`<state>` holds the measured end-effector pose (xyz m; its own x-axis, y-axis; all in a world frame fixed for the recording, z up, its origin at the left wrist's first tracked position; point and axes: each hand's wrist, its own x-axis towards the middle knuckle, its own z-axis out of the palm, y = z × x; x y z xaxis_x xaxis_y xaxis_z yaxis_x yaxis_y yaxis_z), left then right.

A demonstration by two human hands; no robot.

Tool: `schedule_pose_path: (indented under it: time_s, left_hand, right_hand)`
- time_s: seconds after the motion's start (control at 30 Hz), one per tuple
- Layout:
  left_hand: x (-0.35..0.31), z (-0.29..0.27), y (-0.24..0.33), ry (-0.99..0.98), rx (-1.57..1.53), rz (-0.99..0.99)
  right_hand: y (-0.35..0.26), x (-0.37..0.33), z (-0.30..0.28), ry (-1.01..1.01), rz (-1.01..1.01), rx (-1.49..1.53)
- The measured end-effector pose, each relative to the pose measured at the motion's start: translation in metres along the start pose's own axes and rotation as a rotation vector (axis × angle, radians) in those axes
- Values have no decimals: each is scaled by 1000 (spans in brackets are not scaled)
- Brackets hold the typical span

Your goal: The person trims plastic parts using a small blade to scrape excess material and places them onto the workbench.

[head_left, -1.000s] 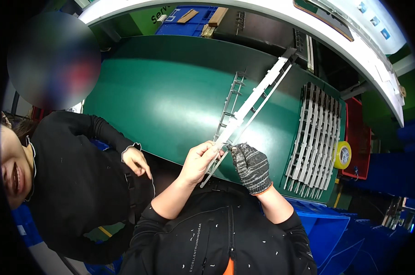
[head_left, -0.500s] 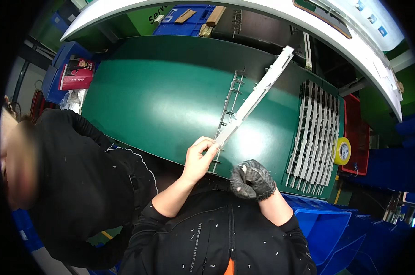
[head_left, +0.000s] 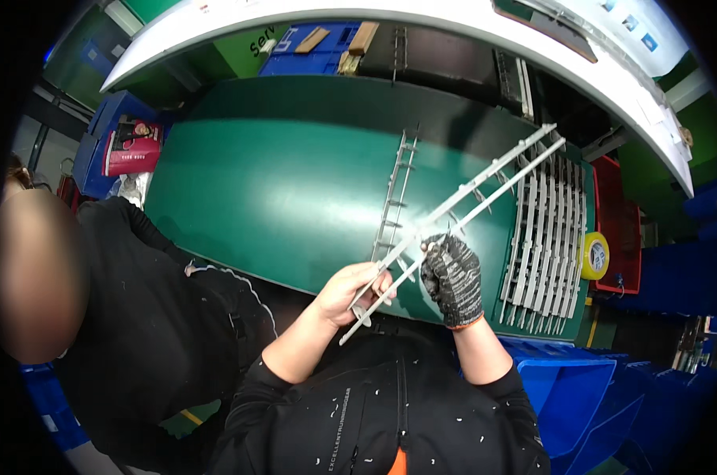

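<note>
Grey ladder-like frame (head_left: 471, 191) slants above the tabletop (head_left: 279, 182), near edge toward far right corner. My left hand (head_left: 349, 294) clamps its near end; my gloved right hand (head_left: 454, 283) curls at its side, pinching or not I cannot tell.

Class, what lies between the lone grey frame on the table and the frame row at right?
In the head view: the gloved right hand and part of the held grey frame, over green tabletop.

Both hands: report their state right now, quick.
Left hand: closed, holding the grey ladder-like frame.
Right hand: gloved, curled at the frame; whether it grips cannot be told.
</note>
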<state>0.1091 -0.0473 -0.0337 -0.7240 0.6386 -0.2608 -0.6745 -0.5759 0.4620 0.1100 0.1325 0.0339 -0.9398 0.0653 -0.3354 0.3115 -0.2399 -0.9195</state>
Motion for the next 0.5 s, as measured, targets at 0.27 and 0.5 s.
schedule_pose_path:
  time_s: [0.27,0.5]
  left_hand:
    - [-4,16,39,162,1150,577]
    - [0,30,74,-164,1766,653]
  right_hand:
    - [-15,11,9,65,30,-157]
    - [-17,13,16,-17,-11,-134]
